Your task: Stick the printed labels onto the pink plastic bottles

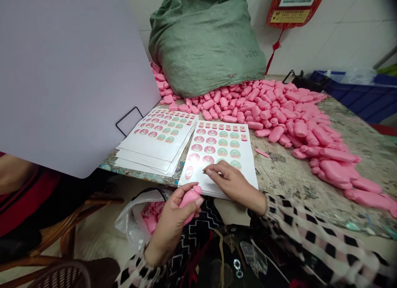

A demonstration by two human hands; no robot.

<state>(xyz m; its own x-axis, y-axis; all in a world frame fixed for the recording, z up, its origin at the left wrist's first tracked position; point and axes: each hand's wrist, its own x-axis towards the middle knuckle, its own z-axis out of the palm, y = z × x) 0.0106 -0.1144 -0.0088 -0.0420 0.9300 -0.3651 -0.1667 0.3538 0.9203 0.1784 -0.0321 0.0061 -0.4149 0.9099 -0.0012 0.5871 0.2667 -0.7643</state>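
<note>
Looks like the sticker-picking step to me, so I'd guess the next move calls for a clean lift and a steady bottle. On the left there's a stack of sticker sheets. Then the left hand, wrist angled up, fingers wrapped round a pink bottle just off the near edge of the worktop. Right hand comes in palm down over another sticker sheet, fingers curled; can't tell if they're pinching anything. Far right: loads of pink bottles.
</note>
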